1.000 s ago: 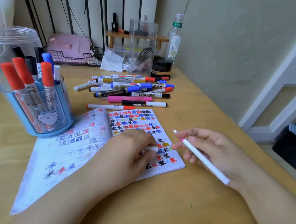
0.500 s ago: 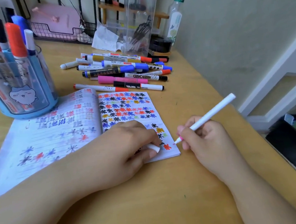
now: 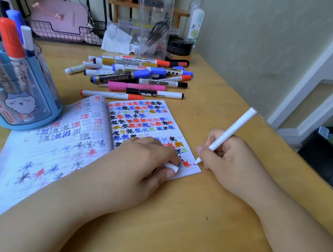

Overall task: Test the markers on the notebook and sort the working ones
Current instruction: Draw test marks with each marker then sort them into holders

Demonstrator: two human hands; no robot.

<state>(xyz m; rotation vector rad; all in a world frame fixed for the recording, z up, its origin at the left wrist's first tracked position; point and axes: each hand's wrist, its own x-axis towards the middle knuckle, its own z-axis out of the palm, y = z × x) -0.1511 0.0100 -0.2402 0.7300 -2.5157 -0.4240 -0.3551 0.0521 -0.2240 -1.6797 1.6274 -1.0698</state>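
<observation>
An open notebook [image 3: 62, 148] covered with coloured star scribbles lies on the wooden desk. My right hand [image 3: 225, 156] grips a thin white marker [image 3: 231, 131] like a pen, its pink tip touching the page's lower right corner. My left hand [image 3: 137, 169] rests on the right page and holds the marker's white cap [image 3: 171, 167] between thumb and fingers. A pile of several markers [image 3: 136, 78] lies beyond the notebook. A blue clear holder [image 3: 24, 111] at the left holds several upright markers.
A clear plastic organiser [image 3: 153, 19], crumpled tissue [image 3: 116, 39], a bottle [image 3: 196, 19] and a black wire basket [image 3: 63, 32] stand along the back. The wall runs close on the right, with the desk edge and a dark bin [image 3: 327, 159] below it.
My right hand turned the marker from lying across its fingers to a writing grip and lowered the tip onto the page corner. The view moved closer to the desk.
</observation>
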